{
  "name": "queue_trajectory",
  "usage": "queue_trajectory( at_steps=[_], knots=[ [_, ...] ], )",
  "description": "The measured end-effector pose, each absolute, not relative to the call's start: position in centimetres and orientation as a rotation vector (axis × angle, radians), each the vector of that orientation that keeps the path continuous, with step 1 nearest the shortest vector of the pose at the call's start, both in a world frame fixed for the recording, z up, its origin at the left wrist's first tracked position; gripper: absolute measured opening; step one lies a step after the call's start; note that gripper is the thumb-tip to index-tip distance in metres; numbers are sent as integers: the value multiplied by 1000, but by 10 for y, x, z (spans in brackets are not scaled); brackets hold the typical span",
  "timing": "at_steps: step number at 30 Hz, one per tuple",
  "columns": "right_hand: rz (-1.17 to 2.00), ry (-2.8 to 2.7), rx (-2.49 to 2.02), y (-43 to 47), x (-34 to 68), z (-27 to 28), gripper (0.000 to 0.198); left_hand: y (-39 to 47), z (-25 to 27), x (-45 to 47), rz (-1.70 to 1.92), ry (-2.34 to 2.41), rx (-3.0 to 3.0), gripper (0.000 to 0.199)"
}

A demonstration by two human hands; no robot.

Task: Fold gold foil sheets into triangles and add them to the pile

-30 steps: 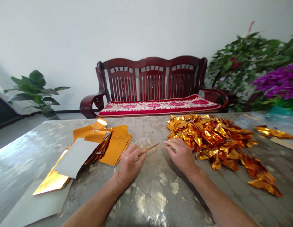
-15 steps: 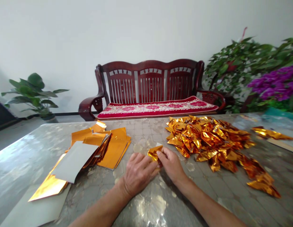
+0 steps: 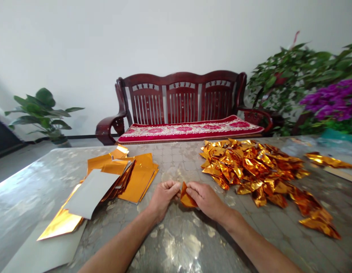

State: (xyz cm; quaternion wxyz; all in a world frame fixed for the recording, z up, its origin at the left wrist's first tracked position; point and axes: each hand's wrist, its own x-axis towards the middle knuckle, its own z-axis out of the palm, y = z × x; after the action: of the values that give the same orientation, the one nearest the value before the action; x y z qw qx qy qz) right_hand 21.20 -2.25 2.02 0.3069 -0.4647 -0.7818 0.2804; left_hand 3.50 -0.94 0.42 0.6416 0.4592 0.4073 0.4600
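A small folded piece of gold foil paper [image 3: 187, 198] stands between my hands above the table, its pointed tip upward. My right hand [image 3: 206, 198] is closed on its right side, thumb in front. From the left, my left hand [image 3: 165, 194] pinches at the paper's edge with thumb and fingertips; the exact contact is partly hidden. Left of my hands lies a loose stack of flat gold foil sheets [image 3: 137, 177], with a sheet showing its pale grey back [image 3: 92, 192] on top. To the right spreads a heap of folded gold foil pieces [image 3: 251, 163].
The patterned table [image 3: 164, 242] fills the foreground. A grey sheet [image 3: 47, 246] lies at its left front. Clear plastic wrapping [image 3: 299, 144] and another gold piece [image 3: 329, 160] are at the far right. Beyond stand a wooden bench [image 3: 181, 79] and potted plants [image 3: 45, 110].
My left hand has turned from palm down over the foil to a pinch at its left edge. The folded paper now stands point up, nearer to me. My view has shifted slightly.
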Motion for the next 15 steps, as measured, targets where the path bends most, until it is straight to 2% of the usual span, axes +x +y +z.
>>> queue_trajectory(
  at_steps=[5,11,15],
  knots=[
    [603,-2137,-1281,-24,211,23,30,-10,2,33,1077,959,1111,43],
    [394,-2220,-1287,-28,210,24,26,-11,5,35,1149,1096,1287,29],
    [410,-2170,-1270,-28,209,24,23,-13,4,37,1221,1192,1352,22]
  ],
)
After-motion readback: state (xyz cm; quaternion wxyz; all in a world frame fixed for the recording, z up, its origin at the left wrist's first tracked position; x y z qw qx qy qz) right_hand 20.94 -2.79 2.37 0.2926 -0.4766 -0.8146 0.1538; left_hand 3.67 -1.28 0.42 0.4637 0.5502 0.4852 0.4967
